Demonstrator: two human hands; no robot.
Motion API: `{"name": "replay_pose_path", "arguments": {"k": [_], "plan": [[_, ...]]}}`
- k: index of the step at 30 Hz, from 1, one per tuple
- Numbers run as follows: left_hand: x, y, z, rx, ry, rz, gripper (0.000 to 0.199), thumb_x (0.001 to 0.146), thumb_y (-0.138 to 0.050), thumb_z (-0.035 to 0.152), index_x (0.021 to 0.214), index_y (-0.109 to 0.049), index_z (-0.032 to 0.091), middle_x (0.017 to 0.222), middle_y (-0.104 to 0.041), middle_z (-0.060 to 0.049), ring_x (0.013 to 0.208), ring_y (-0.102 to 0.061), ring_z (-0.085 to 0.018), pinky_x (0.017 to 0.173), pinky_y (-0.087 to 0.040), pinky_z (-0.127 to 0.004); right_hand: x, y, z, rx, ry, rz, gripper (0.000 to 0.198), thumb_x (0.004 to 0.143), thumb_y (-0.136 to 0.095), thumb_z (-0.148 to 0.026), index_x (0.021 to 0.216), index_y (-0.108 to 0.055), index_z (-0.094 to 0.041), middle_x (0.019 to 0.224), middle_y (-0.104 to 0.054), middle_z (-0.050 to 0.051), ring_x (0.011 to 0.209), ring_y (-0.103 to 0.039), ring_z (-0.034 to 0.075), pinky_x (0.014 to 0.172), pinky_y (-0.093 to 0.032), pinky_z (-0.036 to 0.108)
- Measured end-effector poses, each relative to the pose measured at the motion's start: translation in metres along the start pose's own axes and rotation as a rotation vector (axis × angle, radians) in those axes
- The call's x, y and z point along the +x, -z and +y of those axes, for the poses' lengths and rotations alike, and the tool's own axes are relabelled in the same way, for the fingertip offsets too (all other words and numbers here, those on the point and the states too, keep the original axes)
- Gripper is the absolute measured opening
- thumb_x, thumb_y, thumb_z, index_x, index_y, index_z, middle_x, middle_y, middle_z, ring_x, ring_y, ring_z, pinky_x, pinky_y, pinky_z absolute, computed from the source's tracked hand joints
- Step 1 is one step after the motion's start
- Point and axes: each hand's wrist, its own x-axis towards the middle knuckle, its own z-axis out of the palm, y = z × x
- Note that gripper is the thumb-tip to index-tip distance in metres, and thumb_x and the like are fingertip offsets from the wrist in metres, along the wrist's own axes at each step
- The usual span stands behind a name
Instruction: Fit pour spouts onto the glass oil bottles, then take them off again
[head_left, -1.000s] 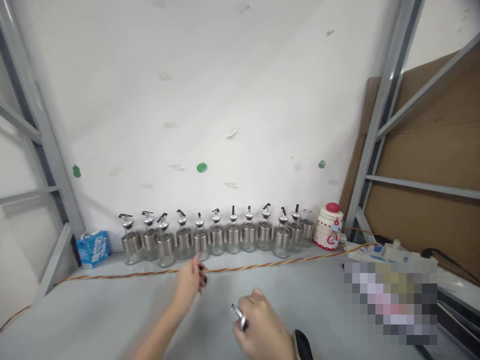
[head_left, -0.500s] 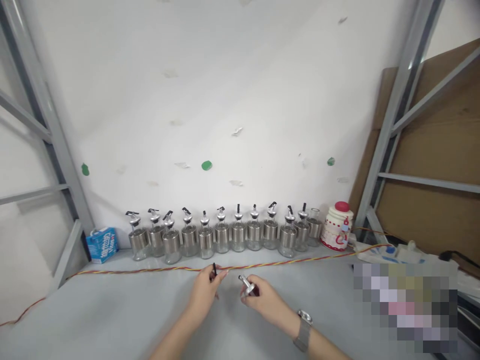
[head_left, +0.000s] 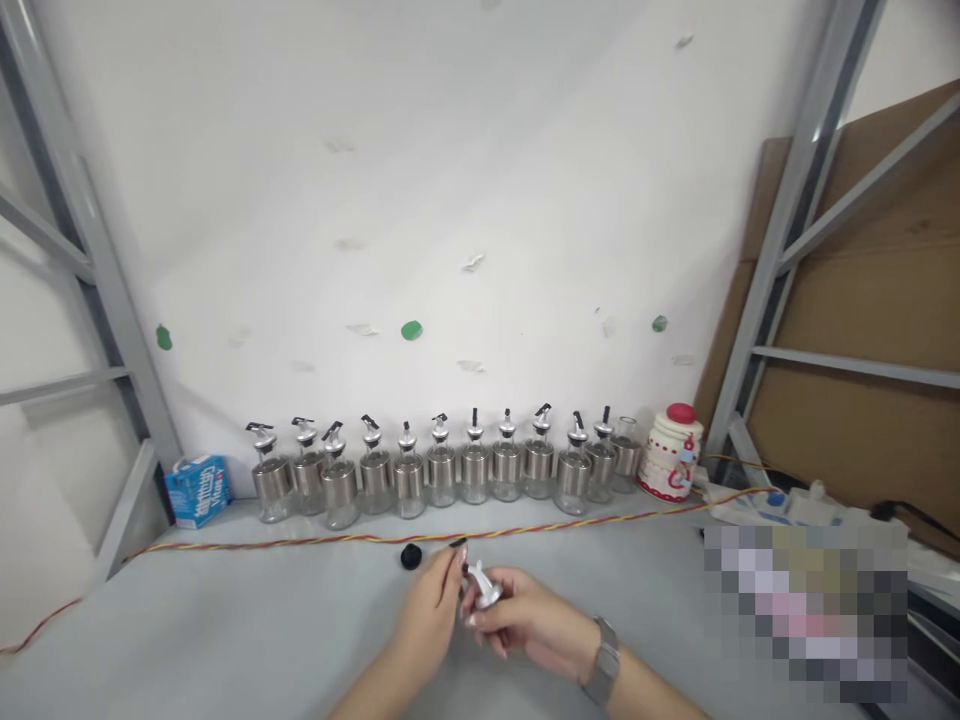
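Close above the grey table, my right hand is closed around a silver bottle pourer, its narrow spout pointing up and left. My left hand pinches a thin black flap, like those on the bottle tops, beside the spout tip. My fingers partly hide where flap and spout meet, so I cannot tell whether they are joined. A small round black stopper lies on the table just behind my left hand.
Several glass bottles with steel sleeves and pourers line the wall; one bottle at the right end has no pourer. A blue carton, a white jar with red lid, a twisted cable and a power strip are around.
My left hand has moved right with the black flap, up to the pourer in my right hand. The pourer has shifted slightly left. The black stopper on the table has come into sight.
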Motion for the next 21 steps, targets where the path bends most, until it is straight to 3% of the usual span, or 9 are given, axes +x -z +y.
{"name": "replay_pose_path", "arguments": {"k": [3, 7, 12, 17, 21], "plan": [[-0.0046, -0.0047, 0.0047, -0.115, 0.020, -0.026, 0.034, 0.083, -0.032, 0.042, 0.074, -0.053, 0.017, 0.068, -0.054, 0.000, 0.066, -0.049, -0.014, 0.064, -0.039, -0.023, -0.0039, -0.0036, -0.0018, 0.063, -0.026, -0.096, 0.028, 0.052, -0.072, -0.017, 0.076, -0.058, -0.012, 0.065, -0.054, -0.002, 0.055, -0.053, 0.008, 0.044, -0.034, 0.018], [-0.0069, -0.0026, 0.0071, -0.251, 0.084, 0.034, 0.039, 0.082, -0.030, 0.050, 0.073, -0.050, 0.018, 0.061, -0.049, 0.002, 0.058, -0.045, -0.011, 0.056, -0.037, -0.020, -0.0053, -0.0041, -0.0014, 0.120, -0.024, -0.095, 0.026, 0.056, -0.070, -0.015, 0.078, -0.058, -0.011, 0.067, -0.055, -0.001, 0.057, -0.055, 0.009, 0.042, -0.033, 0.017], [-0.0073, 0.0001, 0.0095, -0.154, 0.024, -0.011, 0.035, 0.082, -0.035, 0.047, 0.070, -0.049, 0.017, 0.062, -0.046, 0.002, 0.061, -0.044, -0.011, 0.060, -0.036, -0.020, -0.0061, -0.0046, -0.0013, 0.128, -0.044, -0.145, 0.024, 0.057, -0.071, -0.014, 0.077, -0.058, -0.011, 0.063, -0.054, -0.002, 0.055, -0.053, 0.008, 0.043, -0.034, 0.017], [-0.0086, -0.0033, 0.0115, -0.280, 0.065, -0.075, 0.031, 0.083, -0.034, 0.046, 0.072, -0.043, 0.019, 0.059, -0.038, 0.005, 0.056, -0.039, -0.009, 0.054, -0.035, -0.019, -0.0065, -0.0033, 0.0006, 0.118, -0.060, -0.182, 0.024, 0.059, -0.070, -0.014, 0.078, -0.056, -0.011, 0.066, -0.054, -0.001, 0.057, -0.055, 0.008, 0.043, -0.035, 0.017], [-0.0092, -0.0028, 0.0103, -0.159, 0.003, -0.107, 0.031, 0.084, -0.032, 0.044, 0.067, -0.040, 0.019, 0.059, -0.037, 0.005, 0.057, -0.039, -0.010, 0.055, -0.033, -0.020, -0.0065, -0.0022, 0.0022, 0.057, -0.134, -0.242, 0.024, 0.061, -0.070, -0.017, 0.079, -0.054, -0.011, 0.061, -0.055, -0.002, 0.054, -0.056, 0.008, 0.045, -0.036, 0.017]]}}
